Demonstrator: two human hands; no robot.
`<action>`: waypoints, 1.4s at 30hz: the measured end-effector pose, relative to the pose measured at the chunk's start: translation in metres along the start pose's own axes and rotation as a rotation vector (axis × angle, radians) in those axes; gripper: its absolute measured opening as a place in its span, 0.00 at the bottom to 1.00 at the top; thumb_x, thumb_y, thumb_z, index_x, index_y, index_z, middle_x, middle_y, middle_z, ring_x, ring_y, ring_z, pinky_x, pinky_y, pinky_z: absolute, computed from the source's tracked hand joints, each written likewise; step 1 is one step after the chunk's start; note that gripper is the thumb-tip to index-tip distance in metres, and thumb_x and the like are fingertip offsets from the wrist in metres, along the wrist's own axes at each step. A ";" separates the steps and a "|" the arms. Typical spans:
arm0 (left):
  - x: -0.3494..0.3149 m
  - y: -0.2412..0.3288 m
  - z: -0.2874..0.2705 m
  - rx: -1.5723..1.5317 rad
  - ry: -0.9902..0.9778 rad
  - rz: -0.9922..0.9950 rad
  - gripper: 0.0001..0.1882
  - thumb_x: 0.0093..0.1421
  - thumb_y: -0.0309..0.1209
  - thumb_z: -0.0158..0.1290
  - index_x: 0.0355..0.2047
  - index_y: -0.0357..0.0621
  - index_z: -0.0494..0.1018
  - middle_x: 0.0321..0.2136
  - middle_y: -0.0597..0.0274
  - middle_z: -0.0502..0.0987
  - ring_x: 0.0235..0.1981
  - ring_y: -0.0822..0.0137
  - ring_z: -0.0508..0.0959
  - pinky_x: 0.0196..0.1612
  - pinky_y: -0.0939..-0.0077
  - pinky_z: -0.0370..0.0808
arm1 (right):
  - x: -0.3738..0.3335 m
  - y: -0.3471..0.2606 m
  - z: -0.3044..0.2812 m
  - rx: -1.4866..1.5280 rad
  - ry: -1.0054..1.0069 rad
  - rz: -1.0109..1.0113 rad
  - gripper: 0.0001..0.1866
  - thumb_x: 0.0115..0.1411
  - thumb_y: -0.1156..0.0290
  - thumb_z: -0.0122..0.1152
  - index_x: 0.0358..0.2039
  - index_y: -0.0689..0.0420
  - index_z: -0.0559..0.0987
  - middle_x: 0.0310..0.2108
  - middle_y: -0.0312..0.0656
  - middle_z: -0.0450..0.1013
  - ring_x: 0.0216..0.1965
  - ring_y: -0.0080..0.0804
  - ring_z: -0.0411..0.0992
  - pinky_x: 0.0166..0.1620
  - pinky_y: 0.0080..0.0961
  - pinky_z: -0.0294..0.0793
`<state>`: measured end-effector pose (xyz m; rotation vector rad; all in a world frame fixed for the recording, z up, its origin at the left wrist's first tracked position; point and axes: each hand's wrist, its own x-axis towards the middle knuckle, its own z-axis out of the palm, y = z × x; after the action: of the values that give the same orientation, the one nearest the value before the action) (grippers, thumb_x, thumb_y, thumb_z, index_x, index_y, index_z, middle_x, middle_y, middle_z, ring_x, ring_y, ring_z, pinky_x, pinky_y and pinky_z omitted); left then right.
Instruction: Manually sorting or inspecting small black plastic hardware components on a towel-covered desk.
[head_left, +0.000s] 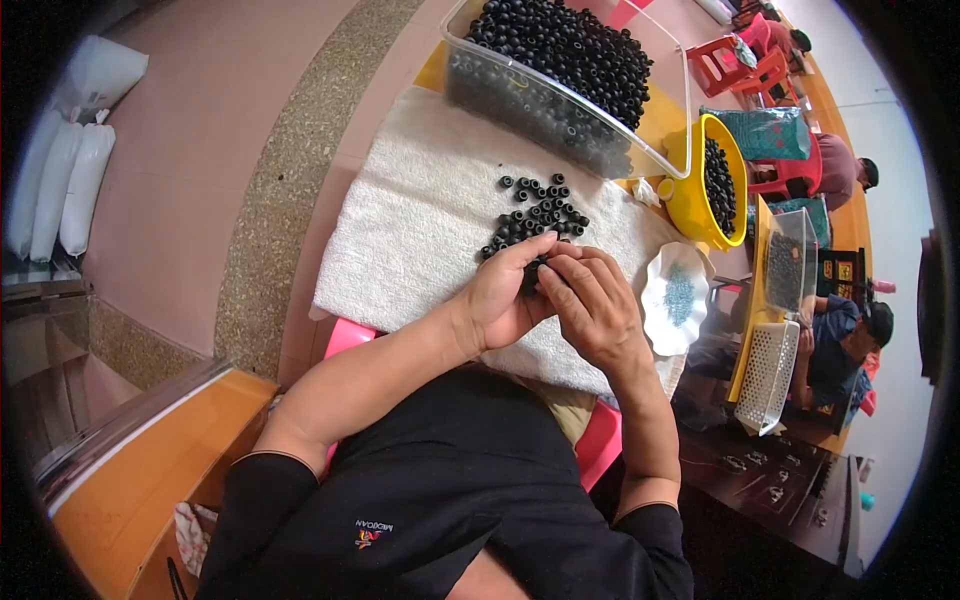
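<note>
My left hand [500,295] and my right hand [598,305] meet above the near part of a white towel [390,200]. Small black ring-shaped pieces [535,280] sit cupped in the left palm, partly hidden by my fingers. The right fingers are bent and pinched together over that palm; what lies between the tips is too small and covered to make out. Just beyond my hands, a loose pile of the same black pieces [545,212] rests on the towel. Close to my right hand stands a white scalloped dish [657,325] with tiny blue-green bits [682,295] in it.
A clear plastic bin [560,125] full of black pieces stands at the towel's far edge. Right of it is a yellow basket [685,205] holding more. Other people sit at the far right, near a white perforated basket [768,375]. White sacks [85,190] stand at far left.
</note>
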<state>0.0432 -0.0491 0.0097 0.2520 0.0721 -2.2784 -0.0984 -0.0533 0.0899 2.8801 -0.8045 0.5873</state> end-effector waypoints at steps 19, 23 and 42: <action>-0.002 -0.001 -0.001 -0.027 -0.014 -0.012 0.16 0.70 0.44 0.43 0.42 0.46 0.74 0.35 0.68 0.78 0.35 0.75 0.78 0.43 0.77 0.77 | 0.004 0.002 0.011 -0.008 -0.011 0.055 0.16 0.48 0.69 0.68 0.38 0.57 0.78 0.34 0.40 0.73 0.33 0.35 0.73 0.37 0.32 0.69; 0.002 -0.002 -0.010 -0.091 -0.130 -0.037 0.16 0.70 0.43 0.43 0.40 0.46 0.73 0.33 0.71 0.77 0.31 0.81 0.77 0.40 0.84 0.76 | 0.003 -0.001 0.008 -0.045 -0.077 0.081 0.14 0.50 0.68 0.67 0.37 0.57 0.77 0.32 0.39 0.72 0.32 0.35 0.72 0.36 0.32 0.68; -0.011 0.001 0.019 -0.065 0.018 -0.043 0.13 0.70 0.40 0.44 0.40 0.46 0.73 0.31 0.72 0.76 0.26 0.84 0.75 0.28 0.94 0.73 | 0.007 -0.003 0.016 -0.103 0.030 0.076 0.09 0.57 0.63 0.61 0.30 0.55 0.75 0.26 0.39 0.73 0.27 0.34 0.72 0.34 0.31 0.68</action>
<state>0.0478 -0.0441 0.0308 0.2389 0.1627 -2.3117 -0.0857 -0.0567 0.0779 2.7519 -0.9153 0.5778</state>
